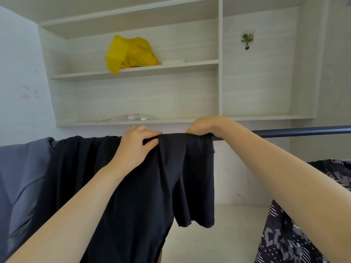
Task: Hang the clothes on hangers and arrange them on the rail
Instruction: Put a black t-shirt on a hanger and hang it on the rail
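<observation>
A black garment (133, 186) hangs draped over the dark metal rail (296, 130), which runs across the middle of the view. My left hand (135, 144) pinches a fold of the black cloth at the rail's top. My right hand (204, 126) grips the cloth's right end over the rail, fingers curled down behind it. A grey-blue garment (20, 177) hangs on the rail at the far left. A patterned black-and-grey garment (288, 234) lies under my right arm at the lower right. Pale hangers (131, 117) lie on the lower shelf.
A white shelf unit (220, 73) fills the wall behind the rail. A yellow plastic bag (129, 53) sits on its middle shelf. A small flower hook (247, 40) sticks to the right panel. A pale surface (218, 234) lies below the rail.
</observation>
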`<state>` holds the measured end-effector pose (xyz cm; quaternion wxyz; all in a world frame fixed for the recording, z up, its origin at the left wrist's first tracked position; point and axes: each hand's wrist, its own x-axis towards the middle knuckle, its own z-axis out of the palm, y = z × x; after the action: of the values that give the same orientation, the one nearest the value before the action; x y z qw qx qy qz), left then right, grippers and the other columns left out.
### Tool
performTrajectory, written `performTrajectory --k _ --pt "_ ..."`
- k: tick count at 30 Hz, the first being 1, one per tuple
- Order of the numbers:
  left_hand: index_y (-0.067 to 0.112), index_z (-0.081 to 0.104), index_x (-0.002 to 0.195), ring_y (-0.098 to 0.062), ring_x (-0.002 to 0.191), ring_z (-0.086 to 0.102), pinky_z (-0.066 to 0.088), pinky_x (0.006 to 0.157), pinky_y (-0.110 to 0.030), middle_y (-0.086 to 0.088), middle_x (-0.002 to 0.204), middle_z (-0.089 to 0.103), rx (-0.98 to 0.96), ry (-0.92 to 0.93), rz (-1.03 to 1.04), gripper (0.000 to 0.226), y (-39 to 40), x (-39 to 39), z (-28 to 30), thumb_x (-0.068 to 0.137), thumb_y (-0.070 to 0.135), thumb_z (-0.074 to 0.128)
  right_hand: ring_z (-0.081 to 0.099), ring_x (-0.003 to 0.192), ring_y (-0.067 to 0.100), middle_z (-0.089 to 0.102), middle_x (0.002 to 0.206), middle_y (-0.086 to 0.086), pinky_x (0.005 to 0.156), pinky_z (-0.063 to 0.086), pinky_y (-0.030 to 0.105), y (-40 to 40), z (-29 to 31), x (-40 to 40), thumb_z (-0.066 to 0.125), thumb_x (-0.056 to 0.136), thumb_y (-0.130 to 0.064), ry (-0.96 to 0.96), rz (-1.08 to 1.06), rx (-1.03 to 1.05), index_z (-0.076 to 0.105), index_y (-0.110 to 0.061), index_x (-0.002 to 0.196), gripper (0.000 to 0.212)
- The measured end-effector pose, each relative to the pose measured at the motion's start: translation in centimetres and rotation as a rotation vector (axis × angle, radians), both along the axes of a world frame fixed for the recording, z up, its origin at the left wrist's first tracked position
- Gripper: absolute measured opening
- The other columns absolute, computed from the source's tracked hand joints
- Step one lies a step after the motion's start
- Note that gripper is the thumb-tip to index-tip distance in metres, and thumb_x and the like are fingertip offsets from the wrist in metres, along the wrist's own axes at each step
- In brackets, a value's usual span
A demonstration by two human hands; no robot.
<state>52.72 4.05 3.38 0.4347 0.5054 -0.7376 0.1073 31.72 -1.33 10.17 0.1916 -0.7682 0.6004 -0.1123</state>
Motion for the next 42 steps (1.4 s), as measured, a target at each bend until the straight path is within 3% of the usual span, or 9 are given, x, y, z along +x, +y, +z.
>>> performTrajectory --k 6,12,17,24,28,33,36,39,42 --pt "0.025 0.072 0.111 -0.015 0.101 0.056 0.044 0.093 -0.034 0.008 0.099 0.065 -0.006 0.117 -0.021 0.023 0.1 -0.4 0.1 0.089 0.022 0.065 0.052 0.07 0.02 0.054 0.074 0.002 0.063 0.039 0.028 -0.1 0.1 0.1 0.045 0.097 -0.025 0.083 -0.014 -0.198 0.053 -0.012 0.073 0.028" --pt "0.025 0.066 0.12 -0.013 0.107 0.056 0.044 0.098 -0.034 0.008 0.109 0.062 0.001 0.127 -0.002 0.032 0.4 -0.5 0.4 0.088 0.02 0.066 0.046 0.068 0.019 0.046 0.072 0.006 0.064 0.037 0.032 0.0 0.0 -0.1 0.036 0.101 -0.026 -0.567 -0.03 -0.266 0.051 -0.003 0.093 0.029" --pt "0.023 0.047 0.139 -0.01 0.128 0.045 0.033 0.105 -0.026 0.008 0.136 0.05 0.038 0.122 0.009 0.047 0.7 -1.3 0.9 0.094 0.03 0.058 0.034 0.059 0.018 0.029 0.058 0.001 0.066 0.033 0.035 2.5 2.0 0.9 0.035 0.102 -0.032 -0.895 0.063 -0.398 0.037 -0.012 0.065 0.042" --pt "0.028 0.063 0.108 -0.001 0.093 0.062 0.048 0.084 -0.026 0.015 0.098 0.069 0.005 0.234 -0.162 0.017 2.6 -2.5 1.7 0.093 0.024 0.056 0.034 0.047 0.002 0.035 0.055 -0.006 0.052 0.032 0.015 10.2 2.3 1.2 0.039 0.102 -0.024 -0.725 0.526 -0.715 0.048 -0.007 0.069 0.038" --pt "0.029 0.067 0.099 0.0 0.091 0.063 0.047 0.083 -0.02 0.015 0.09 0.07 0.041 0.181 -0.208 0.019 3.2 -2.6 0.9 0.094 0.017 0.053 0.031 0.051 0.009 0.035 0.058 0.002 0.051 0.03 0.021 10.1 -0.2 -0.2 0.042 0.101 -0.027 -0.677 0.521 -0.6 0.046 -0.016 0.059 0.043" --pt "0.023 0.071 0.105 0.02 0.104 0.049 0.03 0.091 0.001 0.036 0.1 0.059 -0.072 0.073 -0.186 0.033 3.2 -3.0 -0.2 0.088 -0.002 0.057 0.041 0.058 0.016 0.044 0.061 0.001 0.061 0.044 0.031 7.8 -2.7 -2.3 0.052 0.093 -0.032 -0.588 0.145 -0.568 0.053 -0.005 0.071 0.035" --pt "0.022 0.071 0.105 0.019 0.107 0.049 0.03 0.095 -0.001 0.035 0.103 0.058 -0.09 0.075 -0.175 0.033 3.0 -2.9 -0.5 0.088 -0.002 0.058 0.056 0.058 0.019 0.06 0.074 0.008 0.052 0.051 0.024 7.7 -3.7 -3.2 0.045 0.094 -0.046 -0.506 0.044 -0.206 0.057 -0.004 0.082 0.045" --pt "0.02 0.072 0.106 0.018 0.108 0.049 0.031 0.097 -0.004 0.032 0.106 0.056 -0.09 0.075 -0.17 0.033 3.2 -2.9 -0.6 0.087 -0.003 0.059 0.06 0.068 0.02 0.064 0.091 0.007 0.055 0.05 0.025 7.8 -4.1 -3.2 0.044 0.097 -0.044 -0.723 0.103 0.182 0.065 -0.01 0.098 0.04" --pt "0.02 0.072 0.107 0.017 0.111 0.048 0.031 0.102 -0.008 0.033 0.107 0.056 -0.083 0.048 -0.166 0.033 3.7 -3.0 -0.7 0.086 -0.002 0.062 0.061 0.083 0.021 0.065 0.098 0.01 0.074 0.054 0.031 7.4 -4.2 -2.4 0.046 0.099 -0.02 -1.038 0.143 0.252 0.066 -0.003 0.102 0.026"
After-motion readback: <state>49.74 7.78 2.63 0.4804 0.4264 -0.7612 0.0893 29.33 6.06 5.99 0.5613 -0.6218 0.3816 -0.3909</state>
